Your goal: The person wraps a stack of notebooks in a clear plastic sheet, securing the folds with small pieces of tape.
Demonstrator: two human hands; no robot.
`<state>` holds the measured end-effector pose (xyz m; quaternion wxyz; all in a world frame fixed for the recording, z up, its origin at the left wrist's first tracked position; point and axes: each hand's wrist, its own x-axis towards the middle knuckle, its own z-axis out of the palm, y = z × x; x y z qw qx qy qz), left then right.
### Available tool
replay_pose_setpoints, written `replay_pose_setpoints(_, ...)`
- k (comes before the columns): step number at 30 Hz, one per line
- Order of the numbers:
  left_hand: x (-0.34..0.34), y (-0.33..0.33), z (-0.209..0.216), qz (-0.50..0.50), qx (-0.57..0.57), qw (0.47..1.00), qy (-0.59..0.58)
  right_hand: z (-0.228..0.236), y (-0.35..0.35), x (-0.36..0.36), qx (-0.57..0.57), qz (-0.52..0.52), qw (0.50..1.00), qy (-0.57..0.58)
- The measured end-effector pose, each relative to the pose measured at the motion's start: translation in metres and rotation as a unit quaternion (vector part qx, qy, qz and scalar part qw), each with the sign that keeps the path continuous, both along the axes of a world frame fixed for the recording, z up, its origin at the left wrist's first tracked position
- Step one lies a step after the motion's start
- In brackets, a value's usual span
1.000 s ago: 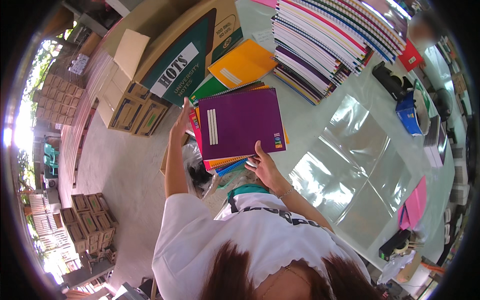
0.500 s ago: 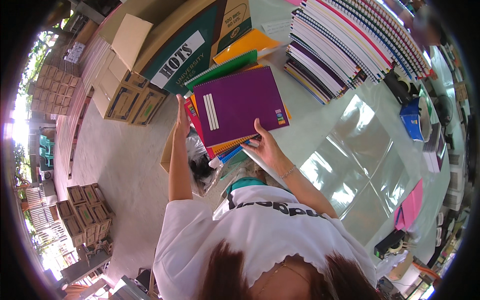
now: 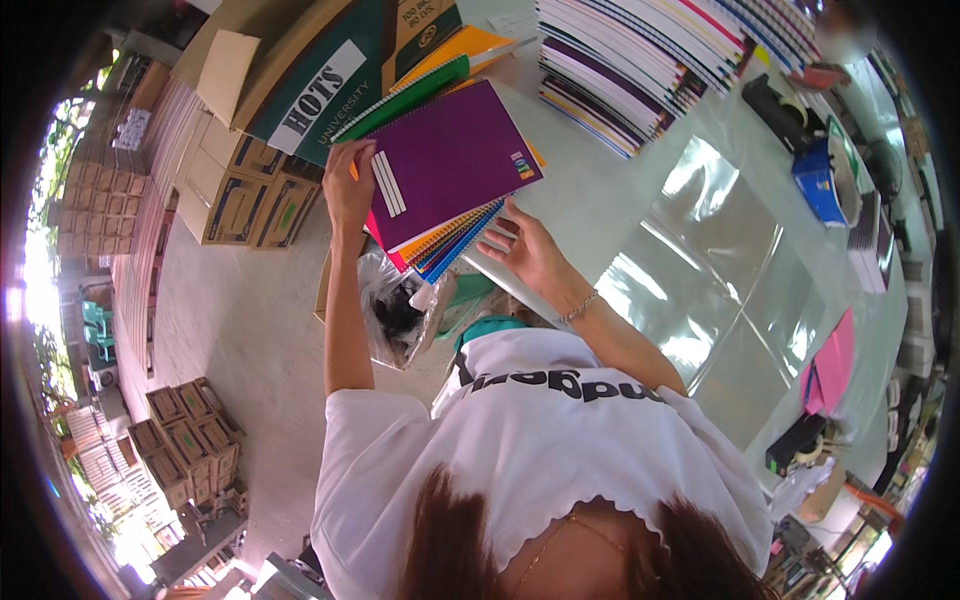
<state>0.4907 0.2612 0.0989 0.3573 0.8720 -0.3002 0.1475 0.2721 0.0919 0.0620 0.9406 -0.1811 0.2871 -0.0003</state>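
Left hand (image 3: 350, 188) is now bent in at the left edge of the purple notebook (image 3: 455, 160), where it was held straighter alongside; right hand (image 3: 532, 250) is drawn off the cover. A fanned bundle is being handled, tilted, just beside the big carton (image 3: 335, 75) — apparently being evened up; pressure from both sides seems called for. Left fingers are curled; whether anything is gripped cannot be told. Right hand is held open, fingers loosely spread — thumb near the blue notebook (image 3: 452, 249).

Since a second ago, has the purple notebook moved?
Yes: the purple notebook shifted left and upward in view, judged against the tall notebook stack.
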Motion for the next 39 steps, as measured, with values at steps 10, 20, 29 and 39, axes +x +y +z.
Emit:
replay_pose_setpoints(10, 0.079, -0.042, 0.005, -0.166, 0.228, 0.934, 0.221, -0.011, 0.014, 0.018, 0.077, -0.012, 0.996, -0.047)
replay_pose_setpoints(20, 0.119, -0.051, 0.009, -0.173, 0.35, 0.862, 0.323, -0.011, 0.034, 0.031, 0.03, -0.075, 0.996, -0.024)
replay_pose_setpoints(29, 0.115, -0.07, 0.017, -0.214, 0.384, 0.791, 0.425, 0.012, 0.026, 0.033, 0.061, -0.155, 0.986, -0.014)
replay_pose_setpoints(39, 0.104, -0.071, 0.026, -0.208, 0.397, 0.792, 0.416, 0.008, 0.033, 0.022, 0.054, -0.162, 0.985, -0.018)
